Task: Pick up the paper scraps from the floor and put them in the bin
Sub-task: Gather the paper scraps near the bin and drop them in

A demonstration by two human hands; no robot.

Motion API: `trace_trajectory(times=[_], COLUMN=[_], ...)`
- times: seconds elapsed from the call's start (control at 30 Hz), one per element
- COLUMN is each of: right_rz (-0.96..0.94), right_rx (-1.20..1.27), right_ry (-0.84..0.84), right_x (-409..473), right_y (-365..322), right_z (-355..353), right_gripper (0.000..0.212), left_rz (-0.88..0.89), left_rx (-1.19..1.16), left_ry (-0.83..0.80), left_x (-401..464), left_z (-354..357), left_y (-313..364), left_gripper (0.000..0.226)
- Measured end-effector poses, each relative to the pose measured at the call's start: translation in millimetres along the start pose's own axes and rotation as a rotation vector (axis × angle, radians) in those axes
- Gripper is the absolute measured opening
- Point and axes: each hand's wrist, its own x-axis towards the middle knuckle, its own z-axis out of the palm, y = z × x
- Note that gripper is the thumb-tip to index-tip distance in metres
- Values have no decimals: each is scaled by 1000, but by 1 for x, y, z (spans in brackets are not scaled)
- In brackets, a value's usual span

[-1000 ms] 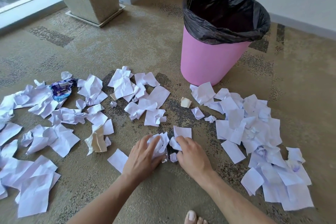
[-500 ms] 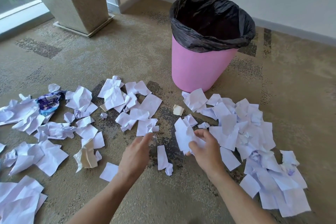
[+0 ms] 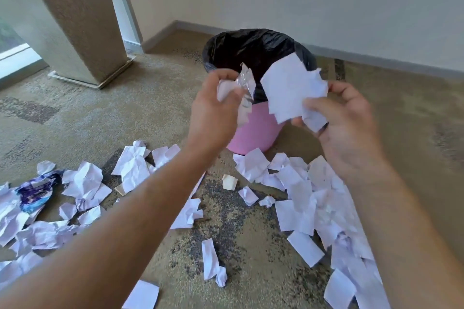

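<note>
A pink bin [image 3: 253, 133] lined with a black bag [image 3: 251, 50] stands on the carpet ahead of me. My left hand [image 3: 213, 110] is raised in front of the bin's near rim, closed on crumpled white scraps and a shiny bit of foil [image 3: 244, 83]. My right hand [image 3: 344, 120] is held up beside it, gripping a bunch of white paper scraps [image 3: 291, 88] that overlap the bin's opening. Several white paper scraps [image 3: 301, 195] lie on the floor right of the bin's base. Others [image 3: 82, 183] are strewn to the left.
A beige column [image 3: 75, 20] on a metal base stands at the back left beside a window. A wall with a skirting board runs behind the bin. A blue-and-white printed wrapper [image 3: 35, 192] lies among the left scraps, and a small cream piece [image 3: 229, 182] lies near the bin.
Both hands have lifted from the floor up to the bin's rim, each carrying scraps. The view has tilted upward towards the wall.
</note>
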Motion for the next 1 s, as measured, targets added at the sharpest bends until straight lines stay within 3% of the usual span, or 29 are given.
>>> trace_trajectory(times=[0.17, 0.3, 0.37, 0.4, 0.47, 0.63, 0.7, 0.77, 0.87, 1.0], right_rz=[19, 44, 18, -17, -82, -192, -182, -120, 39, 302], right_rx=[8, -59, -180, -237, -276, -240, -253, -357, -680, -1149], right_ry=[-5, -149, -131, -110, -50, 87, 133, 180, 211, 117], right_x=[79, 104, 106, 106, 103, 69, 50, 32, 5, -34], right_y=[-18, -17, -12, -6, 5, 22, 36, 57, 95, 138], right_z=[17, 24, 18, 12, -1, -44, -70, -99, -147, -202], right_gripper=[17, 5, 29, 44, 53, 22, 17, 19, 32, 79], left_rz=[-71, -270, -281, -258, -149, 344, 493, 538, 398, 130], left_rx=[-5, -10, 33, 72, 132, 233, 278, 329, 494, 750], left_ry=[31, -81, -78, -58, 21, 138, 58, -131, -480, -714], left_x=[88, 125, 130, 128, 114, 46, 20, -1, -26, -41], left_z=[38, 47, 45, 44, 45, 62, 75, 88, 106, 123], left_y=[38, 42, 34, 30, 24, 8, -7, -30, -76, -137], left_gripper=[25, 78, 90, 87, 65, 15, 13, 20, 46, 95])
